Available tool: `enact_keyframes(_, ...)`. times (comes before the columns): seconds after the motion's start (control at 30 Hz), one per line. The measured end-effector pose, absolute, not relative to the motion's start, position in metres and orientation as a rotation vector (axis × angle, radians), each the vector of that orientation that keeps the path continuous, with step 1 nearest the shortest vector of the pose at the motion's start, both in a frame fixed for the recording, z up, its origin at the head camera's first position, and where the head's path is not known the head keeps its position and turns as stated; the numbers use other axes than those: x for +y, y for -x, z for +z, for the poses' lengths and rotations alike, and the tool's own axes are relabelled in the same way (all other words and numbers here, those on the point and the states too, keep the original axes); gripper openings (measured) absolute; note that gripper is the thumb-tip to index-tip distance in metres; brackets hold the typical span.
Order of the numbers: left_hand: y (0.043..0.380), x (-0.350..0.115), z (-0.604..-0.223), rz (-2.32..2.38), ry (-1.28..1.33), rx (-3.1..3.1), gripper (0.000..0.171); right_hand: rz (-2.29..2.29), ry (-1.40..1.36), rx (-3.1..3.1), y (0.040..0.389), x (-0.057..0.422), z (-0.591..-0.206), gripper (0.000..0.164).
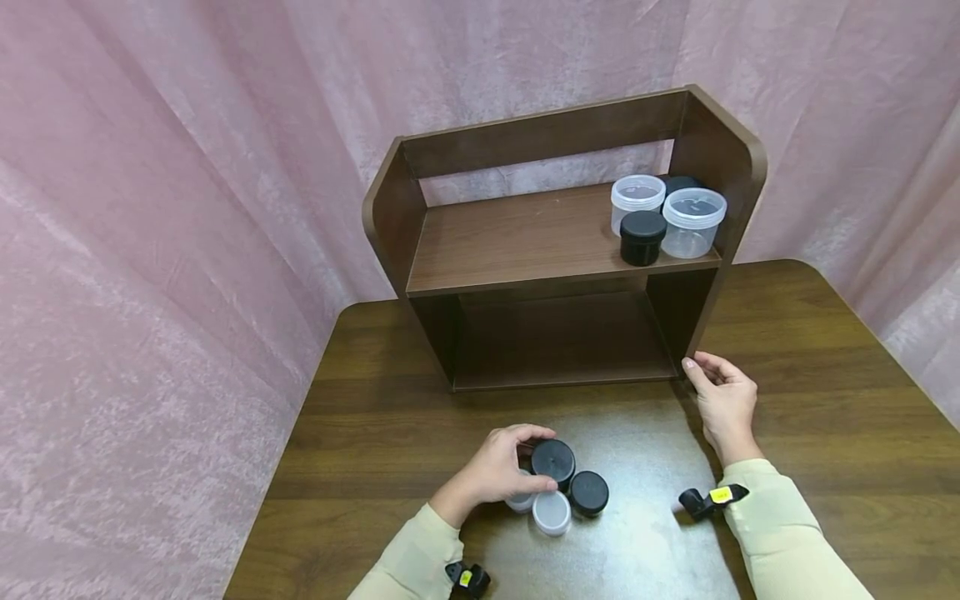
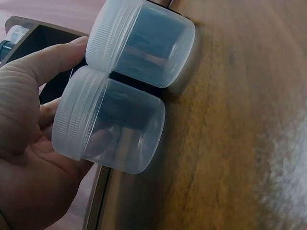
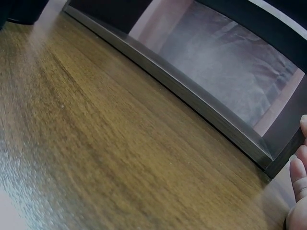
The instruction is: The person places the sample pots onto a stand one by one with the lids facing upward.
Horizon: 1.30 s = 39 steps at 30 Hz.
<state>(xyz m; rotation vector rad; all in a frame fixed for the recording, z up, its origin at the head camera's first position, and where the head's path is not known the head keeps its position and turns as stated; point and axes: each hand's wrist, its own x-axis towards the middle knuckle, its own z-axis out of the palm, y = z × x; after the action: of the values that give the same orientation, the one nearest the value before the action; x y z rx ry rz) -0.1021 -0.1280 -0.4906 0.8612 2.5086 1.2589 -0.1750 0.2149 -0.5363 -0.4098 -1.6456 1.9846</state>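
My left hand (image 1: 498,467) curls its thumb and fingers round a jar with a black lid (image 1: 553,461) on the table. Tucked around that hand are two clear jars with whitish lids, one partly hidden beneath it, the other a small frosted-lid jar (image 1: 552,513) by the thumb. Beside them stands a smaller black jar (image 1: 588,493). From the left wrist, a clear jar (image 2: 127,127) shows close up before the palm. My right hand (image 1: 727,404) has thumb and fingers loosely bent at the lower right corner of a brown wooden shelf (image 1: 562,283), fingertips by its outer side.
On the upper board at the right stand two clear jars, one a wide jar (image 1: 693,223), with a black jar (image 1: 642,238) in front and another dark lid (image 1: 681,182) behind. A pink curtain (image 1: 187,250) hangs behind the table (image 1: 360,433). Both wrists wear black straps.
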Motion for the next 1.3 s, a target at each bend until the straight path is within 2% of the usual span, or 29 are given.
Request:
enact_keyframes(0.57,0.107,-0.129,-0.480,1.416,-0.790,2.430,0.057,1.983,0.423,-1.659,0.175,0.215,-0.536,0.021)
enact_keyframes(1.3,0.120,-0.133,-0.449,1.400,-1.050,2.574,0.058,1.995,0.420,-1.645,0.176,0.216,-0.536,0.020)
